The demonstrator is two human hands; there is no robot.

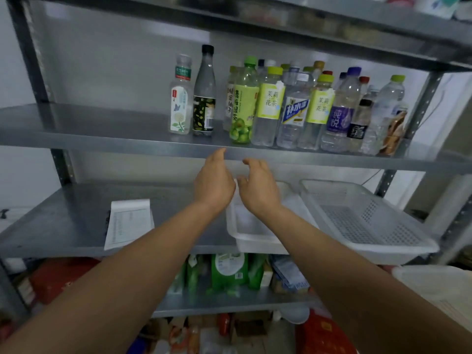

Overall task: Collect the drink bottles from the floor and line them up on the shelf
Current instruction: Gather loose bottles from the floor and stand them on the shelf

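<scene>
Head view: metal shelf (pixel 89 123) spans frame. White basket (pixel 370 221) sits on level below, right side. Drink bottles (pixel 293 111) stand upright on shelf, crowded right, two apart at left. Your left hand (pixel 214 185) and right hand (pixel 258 190) hover side by side below shelf edge, fingers loose, holding nothing.

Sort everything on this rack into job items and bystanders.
Job: crowded drink bottles, white-label bottle, black-capped bottle, their shelf, empty left hand, empty right hand.
Lying about: sheet of paper, white tray, perforated basket, green packets.
</scene>
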